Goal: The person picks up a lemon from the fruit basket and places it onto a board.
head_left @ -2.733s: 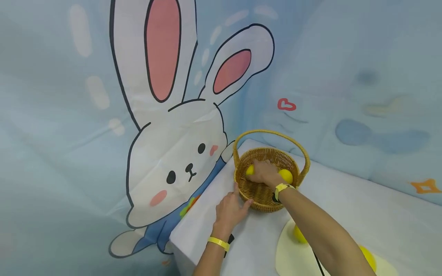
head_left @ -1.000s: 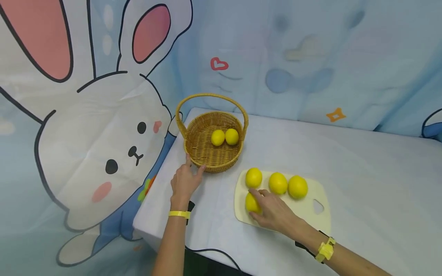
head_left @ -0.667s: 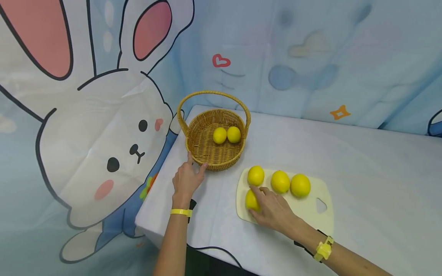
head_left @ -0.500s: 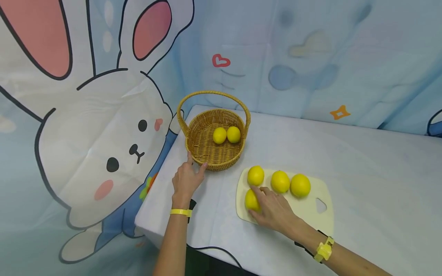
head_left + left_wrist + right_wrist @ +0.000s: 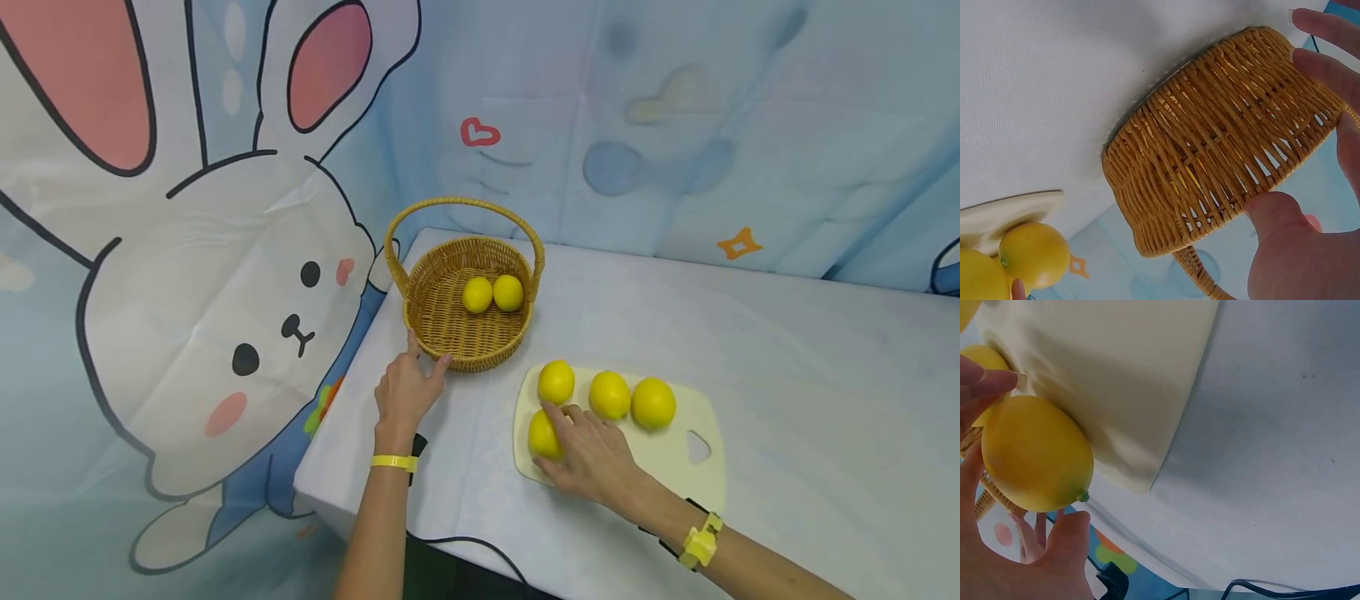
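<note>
Yellow lemon (image 5: 543, 434) sits at the near-left corner of the cream cutting board (image 5: 675, 454), close to the board's left edge, & my right hand (image 5: 592, 458) has thumb & fingers curled round it; in the right wrist view the lemon (image 5: 1036, 453) lies against the board, not lifted that I can tell. Its skin is smooth & glossy, oval, w/ a small green tip at one end. Three more lemons (image 5: 609, 395) lie in a row just behind it on the board, the nearest almost touching my fingers.

My left hand (image 5: 407, 390) is apart from the right, resting on the white tablecloth (image 5: 787, 367) w/ thumb & fingers straight against the outer wall of the wicker basket (image 5: 457, 333); nothing gripped. The basket stands near the table's far-left corner, its handle upright, w/ two lemons (image 5: 492, 293) side by side inside.

Room: the table's left edge runs just outside my left wrist, so little margin there. Btwn basket & board there's a bare strip of cloth. Right of the board the cloth is open.
</note>
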